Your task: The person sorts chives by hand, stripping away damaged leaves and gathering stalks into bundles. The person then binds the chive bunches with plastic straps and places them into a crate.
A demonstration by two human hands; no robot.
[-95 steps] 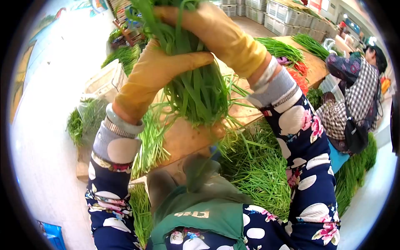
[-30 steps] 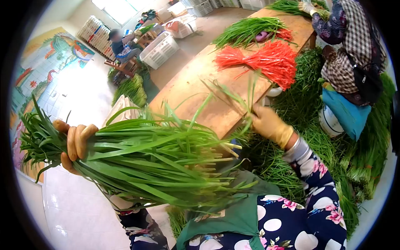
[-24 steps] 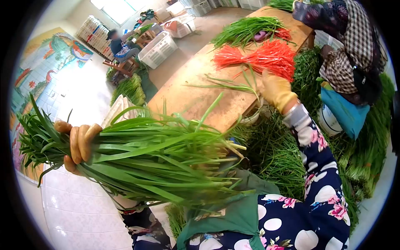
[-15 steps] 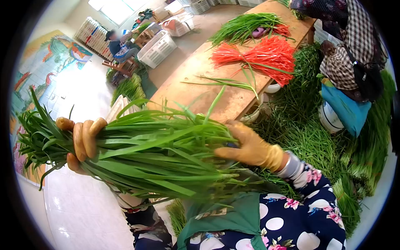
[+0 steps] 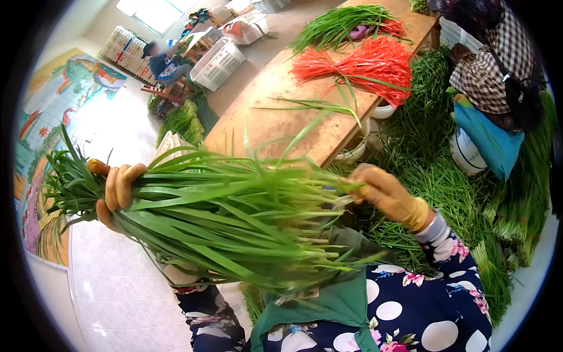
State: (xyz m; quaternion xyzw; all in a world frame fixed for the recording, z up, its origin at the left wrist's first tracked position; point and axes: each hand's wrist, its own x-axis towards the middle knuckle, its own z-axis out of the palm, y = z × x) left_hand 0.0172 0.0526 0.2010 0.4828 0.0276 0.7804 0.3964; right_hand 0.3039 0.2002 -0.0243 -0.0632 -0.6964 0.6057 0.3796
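Observation:
A thick bunch of garlic chives (image 5: 223,217) lies sideways in front of my chest, its dark leaf tips to the left and pale stem ends to the right. My left hand (image 5: 120,188), in an orange-brown glove, is wrapped tightly round the leafy end. At the stem end, my right hand (image 5: 384,193) in a yellowish glove has its fingers pinched on a few pale chive stems. The stem ends and some leaves are blurred by motion. Below the bunch, a green apron (image 5: 316,314) covers part of my dotted, flowered clothing.
On the wooden table (image 5: 270,132) lie red ties (image 5: 358,67), loose leaves and another green bunch (image 5: 340,26). Heaps of greens (image 5: 434,158) cover the floor at right, where a co-worker in a checked sleeve (image 5: 484,82) sits. Farther off are white crates (image 5: 217,64) and a seated person (image 5: 167,64).
My right hand has pulled away to the right from the bunch, and its fingers have closed from a spread pose into a pinch. My left hand keeps its hold.

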